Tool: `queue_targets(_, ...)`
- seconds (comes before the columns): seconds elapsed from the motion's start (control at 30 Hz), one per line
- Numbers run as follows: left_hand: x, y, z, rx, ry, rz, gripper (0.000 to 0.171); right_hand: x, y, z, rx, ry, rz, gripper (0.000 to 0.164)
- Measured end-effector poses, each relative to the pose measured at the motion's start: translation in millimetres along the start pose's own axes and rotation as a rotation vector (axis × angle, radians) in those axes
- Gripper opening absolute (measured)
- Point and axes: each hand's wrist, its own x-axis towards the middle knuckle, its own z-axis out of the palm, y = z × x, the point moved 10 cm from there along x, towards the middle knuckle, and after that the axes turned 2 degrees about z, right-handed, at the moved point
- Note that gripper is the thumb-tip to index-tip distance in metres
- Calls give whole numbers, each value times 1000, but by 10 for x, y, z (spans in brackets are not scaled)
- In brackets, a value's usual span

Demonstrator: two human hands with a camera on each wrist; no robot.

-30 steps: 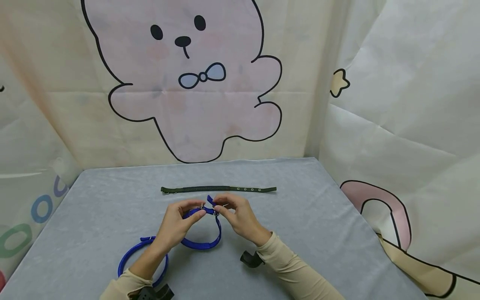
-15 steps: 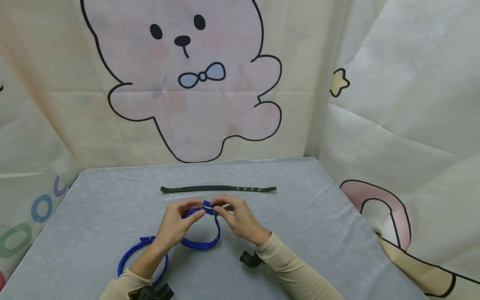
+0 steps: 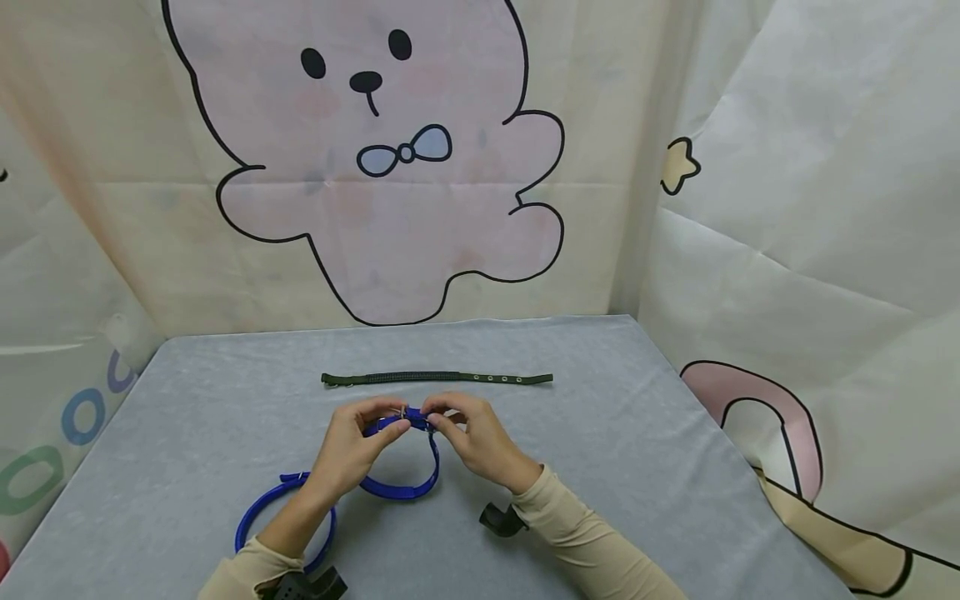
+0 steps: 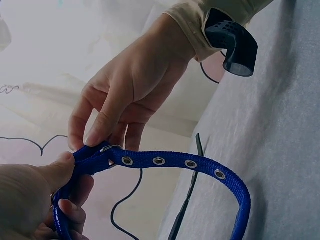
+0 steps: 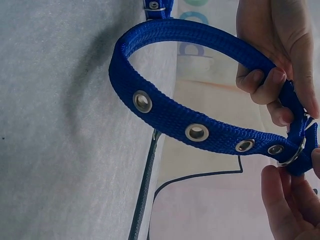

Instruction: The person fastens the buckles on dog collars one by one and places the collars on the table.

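Observation:
A blue webbing collar (image 3: 401, 492) with metal eyelets is looped into a ring, held up between both hands. My left hand (image 3: 352, 442) pinches it on the left of its buckle, thumb toward me. At the buckle (image 4: 111, 148), my right hand (image 3: 480, 437) pinches the strap end between thumb and fingers. That end is folded back over the band, as the right wrist view shows at the strap tip (image 5: 311, 142). Several eyelets (image 4: 159, 161) show along the strap past the buckle. Fingers hide part of the buckle.
A second blue collar (image 3: 247, 521), closed in a ring, lies on the grey cloth-covered table (image 3: 615, 467) partly under my left forearm. Farther back, a dark green collar (image 3: 435, 377) lies stretched straight. Printed curtains (image 3: 465, 242) stand behind and beside the table.
The strap end stuck up above the buckle, and my right hand has folded it down leftward along the band. The left hand holds the collar almost still.

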Motion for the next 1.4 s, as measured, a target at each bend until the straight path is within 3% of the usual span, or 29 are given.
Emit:
queue_targets(0.77, 3, 6, 14, -8, -2, 16, 23, -11, 16, 37, -61, -15, -34, 14)
queue_targets(1.23, 9, 34, 83, -12, -73, 75, 29, -13, 4, 40, -107, -7, -46, 15)
queue_targets(1.4, 5, 36, 81, 16, -63, 80, 28, -11, -1, 42, -101, 0, -56, 14)
